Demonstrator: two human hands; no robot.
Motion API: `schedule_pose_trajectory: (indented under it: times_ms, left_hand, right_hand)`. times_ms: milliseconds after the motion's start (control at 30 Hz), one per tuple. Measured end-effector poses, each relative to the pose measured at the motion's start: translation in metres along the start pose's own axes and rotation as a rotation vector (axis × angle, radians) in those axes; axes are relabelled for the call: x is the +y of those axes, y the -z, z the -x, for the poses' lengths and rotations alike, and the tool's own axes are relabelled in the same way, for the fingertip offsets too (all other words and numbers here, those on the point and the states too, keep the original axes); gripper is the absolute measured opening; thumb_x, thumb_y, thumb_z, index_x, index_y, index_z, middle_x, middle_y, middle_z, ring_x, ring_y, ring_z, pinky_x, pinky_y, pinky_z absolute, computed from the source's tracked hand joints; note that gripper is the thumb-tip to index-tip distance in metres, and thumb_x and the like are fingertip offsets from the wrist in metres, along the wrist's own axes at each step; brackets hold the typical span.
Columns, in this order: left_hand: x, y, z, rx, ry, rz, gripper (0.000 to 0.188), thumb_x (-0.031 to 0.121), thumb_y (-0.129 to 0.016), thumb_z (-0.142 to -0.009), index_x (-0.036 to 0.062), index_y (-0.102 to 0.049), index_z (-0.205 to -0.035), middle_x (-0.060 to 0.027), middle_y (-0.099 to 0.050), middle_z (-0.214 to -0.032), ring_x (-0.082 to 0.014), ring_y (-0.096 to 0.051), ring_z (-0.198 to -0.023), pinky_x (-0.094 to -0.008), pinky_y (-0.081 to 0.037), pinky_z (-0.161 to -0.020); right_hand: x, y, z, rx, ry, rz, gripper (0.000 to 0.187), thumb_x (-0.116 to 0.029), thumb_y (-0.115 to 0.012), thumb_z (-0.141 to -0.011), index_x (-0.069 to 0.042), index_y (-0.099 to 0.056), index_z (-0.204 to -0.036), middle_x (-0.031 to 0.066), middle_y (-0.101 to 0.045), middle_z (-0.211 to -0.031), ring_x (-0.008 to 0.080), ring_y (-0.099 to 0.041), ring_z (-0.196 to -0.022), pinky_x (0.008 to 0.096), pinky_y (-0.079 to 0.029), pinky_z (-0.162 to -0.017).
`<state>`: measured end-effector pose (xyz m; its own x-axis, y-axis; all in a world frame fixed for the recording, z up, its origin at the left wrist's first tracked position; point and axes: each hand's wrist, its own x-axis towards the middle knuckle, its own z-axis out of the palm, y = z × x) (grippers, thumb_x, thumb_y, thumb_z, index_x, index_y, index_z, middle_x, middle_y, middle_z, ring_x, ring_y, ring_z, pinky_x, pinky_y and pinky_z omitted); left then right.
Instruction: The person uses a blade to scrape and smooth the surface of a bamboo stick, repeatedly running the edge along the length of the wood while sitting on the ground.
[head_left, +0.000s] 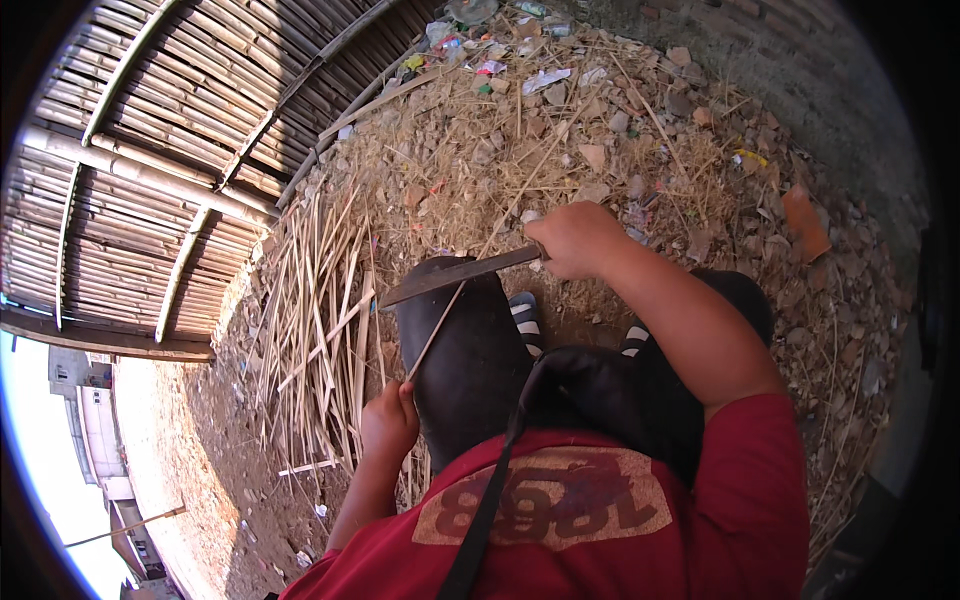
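My right hand [578, 238] is closed round the handle of a long, dark-bladed knife [455, 277]. The blade points left across my knee, which is covered by dark trousers [462, 350]. A thin bamboo strip [437, 333] runs from my left hand [389, 422] up over the knee and passes at the blade. Its near end is pinched between the left thumb and fingers, and its far part stretches beyond the knife over the ground. Whether the blade touches the strip or only crosses it, I cannot tell.
A loose pile of split bamboo strips [318, 330] lies left of my knee. Bamboo slat panelling [180, 150] rises at the upper left. Rubble and litter [600, 130] cover the ground ahead, up to a wall [790, 90]. My striped sandals [524, 322] show between the knees.
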<state>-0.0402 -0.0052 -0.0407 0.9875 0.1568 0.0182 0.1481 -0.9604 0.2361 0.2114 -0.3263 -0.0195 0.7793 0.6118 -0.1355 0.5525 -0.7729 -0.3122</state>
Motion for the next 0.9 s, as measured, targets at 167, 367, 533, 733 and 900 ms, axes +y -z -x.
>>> schedule_pose_trajectory:
  times_ms: [167,367,533,733,900]
  left_hand:
    - [-0.012,0.004,-0.008,-0.033,0.007,-0.045,0.037,0.032,-0.045,-0.105,0.0041,-0.056,-0.083,-0.0254,-0.061,-0.067,-0.0494,-0.060,-0.064,-0.0598,-0.045,-0.059]
    - [-0.004,-0.003,0.000,-0.003,0.015,0.018,0.035,0.030,-0.046,-0.105,0.0038,-0.058,-0.084,-0.0256,-0.062,-0.067,-0.0491,-0.061,-0.065,-0.0580,-0.046,-0.059]
    - [-0.008,0.006,-0.007,-0.002,-0.008,-0.005,0.032,0.028,-0.048,-0.104,0.0038,-0.058,-0.085,-0.0256,-0.061,-0.067,-0.0496,-0.060,-0.065,-0.0584,-0.045,-0.058]
    - [-0.020,0.020,-0.012,-0.181,0.042,0.149,0.036,0.029,-0.047,-0.106,0.0020,-0.058,-0.085,-0.0219,-0.061,-0.068,-0.0430,-0.060,-0.064,-0.0503,-0.046,-0.059]
    - [-0.017,0.039,-0.021,-0.440,0.179,0.454,0.040,0.035,-0.050,-0.107,-0.0003,-0.061,-0.091,-0.0072,-0.057,-0.075,-0.0147,-0.052,-0.074,-0.0339,-0.047,-0.070]
  right_hand:
    - [0.043,-0.014,-0.005,0.097,-0.202,-0.210,0.025,-0.023,-0.071,-0.076,-0.010,-0.069,-0.098,0.0130,-0.071,-0.088,0.0347,-0.070,-0.088,0.0476,-0.055,-0.078]
    - [0.016,0.003,0.008,0.053,-0.097,-0.109,0.028,-0.025,-0.072,-0.076,-0.010,-0.070,-0.100,0.0141,-0.070,-0.086,0.0348,-0.069,-0.087,0.0475,-0.055,-0.079]
    - [0.067,-0.012,-0.006,0.180,-0.312,-0.248,0.030,-0.023,-0.070,-0.076,-0.007,-0.069,-0.101,0.0163,-0.070,-0.094,0.0358,-0.069,-0.092,0.0482,-0.055,-0.081]
    - [0.054,0.018,0.007,0.181,-0.302,-0.237,0.032,-0.027,-0.071,-0.078,-0.006,-0.071,-0.103,0.0171,-0.070,-0.091,0.0359,-0.069,-0.089,0.0478,-0.054,-0.079]
    - [0.050,0.016,0.014,0.208,-0.213,-0.222,0.031,-0.033,-0.074,-0.080,-0.007,-0.070,-0.096,0.0165,-0.068,-0.084,0.0363,-0.068,-0.083,0.0472,-0.053,-0.073]
